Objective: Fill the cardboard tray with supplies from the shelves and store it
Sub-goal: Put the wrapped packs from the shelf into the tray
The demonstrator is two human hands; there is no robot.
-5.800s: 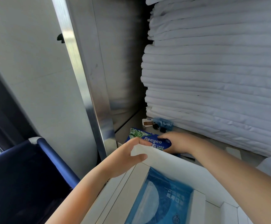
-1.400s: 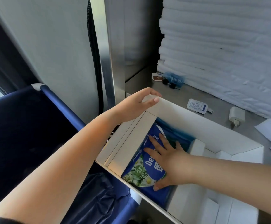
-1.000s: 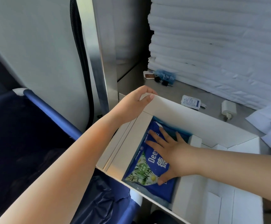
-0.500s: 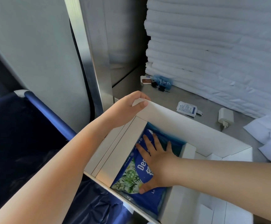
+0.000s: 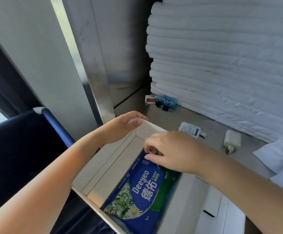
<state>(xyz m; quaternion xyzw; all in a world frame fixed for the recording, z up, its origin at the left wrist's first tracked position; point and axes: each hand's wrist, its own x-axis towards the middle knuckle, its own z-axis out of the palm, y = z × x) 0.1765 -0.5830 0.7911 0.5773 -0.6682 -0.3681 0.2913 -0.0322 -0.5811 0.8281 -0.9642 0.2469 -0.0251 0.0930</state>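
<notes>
Head view, single frame.

- Stack of folded white linens [image 5: 222,65]: fills the far right and sits on the steel shelf [image 5: 137,107].
- Dark blue fabric cart [image 5: 19,149]: at the near left, below the shelf level, with a padded blue rail along its top.
- Steel upright [image 5: 86,65]: stands between the cart and the shelf bay.
- Cardboard tray [image 5: 113,166]: in the near centre, its far corner over the shelf and its near-left corner out over the cart. I see white dividers on its right side.
- Blue and green wipes pack [image 5: 142,188]: lies flat inside the tray's left compartment, against the left wall, label up.
- Left hand [image 5: 120,127]: fingers curl over the tray's far-left corner and grip the rim.
- Right hand [image 5: 174,151]: over the far end of the wipes pack, with fingers curled down and the thumb along the pack's edge. I cannot tell whether it pinches the pack or only touches it.
- White cloth [image 5: 281,157]: crumpled at the right edge of the shelf.
- White charger plug [image 5: 232,139]: on the shelf, right of the right hand.
- White sachet [image 5: 189,131]: just beyond the right hand's knuckles.
- Blue packet [image 5: 167,101]: at the foot of the linens, with a small brown-and-white sachet [image 5: 150,99] touching its left side.
</notes>
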